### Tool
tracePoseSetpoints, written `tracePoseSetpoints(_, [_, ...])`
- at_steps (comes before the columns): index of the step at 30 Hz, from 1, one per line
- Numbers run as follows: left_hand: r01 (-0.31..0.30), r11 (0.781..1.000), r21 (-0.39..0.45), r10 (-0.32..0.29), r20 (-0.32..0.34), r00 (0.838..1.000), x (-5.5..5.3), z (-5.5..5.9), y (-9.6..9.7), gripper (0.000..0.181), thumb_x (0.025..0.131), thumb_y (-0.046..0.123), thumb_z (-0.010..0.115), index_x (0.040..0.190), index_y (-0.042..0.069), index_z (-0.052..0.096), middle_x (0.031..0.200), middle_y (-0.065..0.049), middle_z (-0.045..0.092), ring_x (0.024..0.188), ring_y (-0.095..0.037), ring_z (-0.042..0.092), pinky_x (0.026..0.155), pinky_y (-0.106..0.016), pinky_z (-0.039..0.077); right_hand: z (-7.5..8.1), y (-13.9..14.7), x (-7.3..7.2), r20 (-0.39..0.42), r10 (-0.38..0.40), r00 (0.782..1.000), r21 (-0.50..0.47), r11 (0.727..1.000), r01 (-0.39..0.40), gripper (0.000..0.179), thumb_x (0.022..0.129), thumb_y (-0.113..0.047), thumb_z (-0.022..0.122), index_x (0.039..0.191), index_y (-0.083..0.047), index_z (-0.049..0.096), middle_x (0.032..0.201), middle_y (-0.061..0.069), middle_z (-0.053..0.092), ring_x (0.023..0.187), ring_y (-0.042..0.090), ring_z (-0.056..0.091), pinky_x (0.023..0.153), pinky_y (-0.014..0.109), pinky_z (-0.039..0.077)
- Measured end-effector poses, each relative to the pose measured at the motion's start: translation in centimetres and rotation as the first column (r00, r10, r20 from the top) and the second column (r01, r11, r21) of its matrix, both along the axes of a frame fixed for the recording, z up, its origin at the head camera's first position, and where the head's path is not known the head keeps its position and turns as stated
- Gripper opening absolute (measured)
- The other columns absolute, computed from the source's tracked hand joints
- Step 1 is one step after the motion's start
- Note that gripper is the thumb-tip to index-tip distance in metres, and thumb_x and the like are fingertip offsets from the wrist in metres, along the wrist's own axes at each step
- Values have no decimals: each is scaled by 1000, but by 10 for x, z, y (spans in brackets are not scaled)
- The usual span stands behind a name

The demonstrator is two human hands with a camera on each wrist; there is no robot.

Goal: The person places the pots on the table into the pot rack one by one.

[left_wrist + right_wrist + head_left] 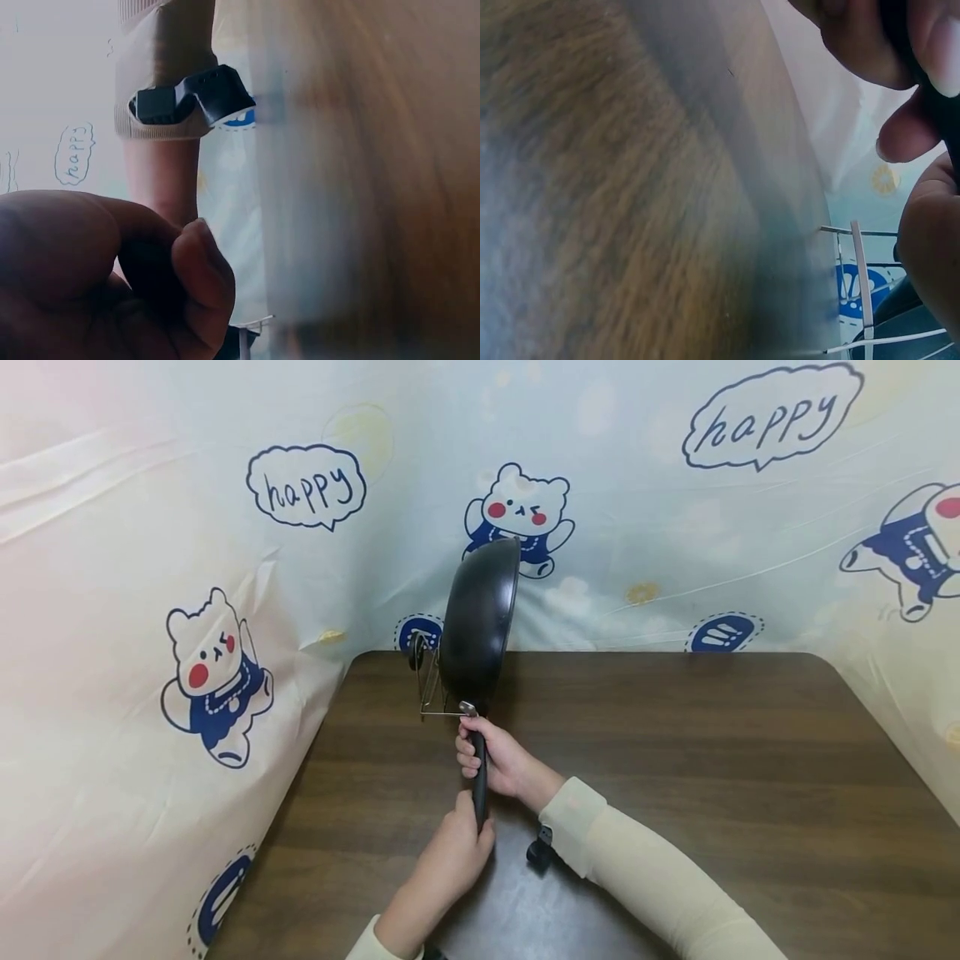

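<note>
A black wok (482, 618) stands tilted on its side near the back of the table in the head view, its dark outer surface toward the left. Its long black handle (481, 777) points toward me. My left hand (453, 847) grips the handle's near end; the left wrist view shows the fingers (202, 262) curled round it. Farther up, close to the pan, my right hand (501, 758) wraps the same handle. A wire rack (442, 713) stands just left of the wok, partly hidden by it. Whether the right hand touches the rack, I cannot tell.
A dark round piece (417, 652) sits at the rack's left side. The wooden table (675, 760) runs up to a printed cloth backdrop (615, 527) at the back and left. A black wrist camera (539, 850) hangs below the right sleeve.
</note>
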State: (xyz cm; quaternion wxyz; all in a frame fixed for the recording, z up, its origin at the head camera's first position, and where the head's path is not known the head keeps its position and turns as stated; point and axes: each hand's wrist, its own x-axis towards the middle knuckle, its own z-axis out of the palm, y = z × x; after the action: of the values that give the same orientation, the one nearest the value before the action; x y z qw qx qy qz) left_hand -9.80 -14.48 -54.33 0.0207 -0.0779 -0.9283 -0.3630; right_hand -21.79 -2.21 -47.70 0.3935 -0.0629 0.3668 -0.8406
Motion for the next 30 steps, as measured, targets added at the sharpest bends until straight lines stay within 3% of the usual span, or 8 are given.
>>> tracePoseSetpoints(3, [31,1000,2,-31,5,999,1,6,-3,50,105,23,69,138,-10,50,87,-10,70,72,-16,64,57,-35,49,0,1,0,-15,-13,1000,43,999,14,30,116,-33,41,91,-21,51,65,-9,47,52,5,44,55,18,41])
tracePoseSetpoints(8, [61,993,98,-66,43,997,14,47,0,52,105,24,72,137,-12,52,85,-11,67,74,-21,62,59,-37,50,-1,5,1,-44,-26,999,89,996,30,29,116,-36,42,96,-21,54,70,-8,51,61,7,48,63,21,45])
tracePoseSetpoints(10, [46,990,133,-60,105,993,17,62,1,54,104,24,73,140,-11,52,88,-11,69,77,-21,63,62,-36,51,-2,7,2,-46,-25,999,103,994,30,29,117,-37,42,98,-21,56,72,-7,54,66,8,52,65,23,49])
tracePoseSetpoints(12, [32,990,135,-51,132,990,19,68,1,57,104,24,73,145,-10,51,96,-14,73,83,-21,67,67,-37,55,-4,10,3,-45,-24,999,111,993,29,28,117,-38,42,102,-21,58,74,-6,59,71,10,58,68,25,53])
tracePoseSetpoints(17, [5,993,117,-19,126,992,19,72,0,59,103,23,74,150,-6,51,105,-14,78,89,-18,69,76,-36,57,-6,20,5,-93,-1,996,113,994,12,26,117,-36,40,112,-19,59,90,-3,72,89,15,72,84,32,59])
tracePoseSetpoints(21, [-15,987,157,-8,143,990,18,69,-3,58,104,24,73,149,-5,52,87,-3,70,72,-11,61,64,-27,50,-7,31,8,-124,3,992,126,992,12,27,118,-33,38,121,-16,59,104,0,78,100,16,77,96,35,61])
tracePoseSetpoints(24, [-30,975,222,-10,176,984,19,70,-6,59,106,27,71,151,-5,51,88,-3,70,66,-9,60,58,-24,49,-8,42,10,-129,-5,992,155,988,25,29,118,-32,40,127,-12,58,111,3,79,107,18,78,98,34,62])
tracePoseSetpoints(30, [-59,974,217,21,176,984,14,71,-14,58,110,31,68,152,-4,51,102,-7,77,82,-11,67,68,-24,54,-6,67,12,-168,4,986,269,962,42,64,117,-39,39,159,9,39,146,22,64,116,19,72,101,32,62])
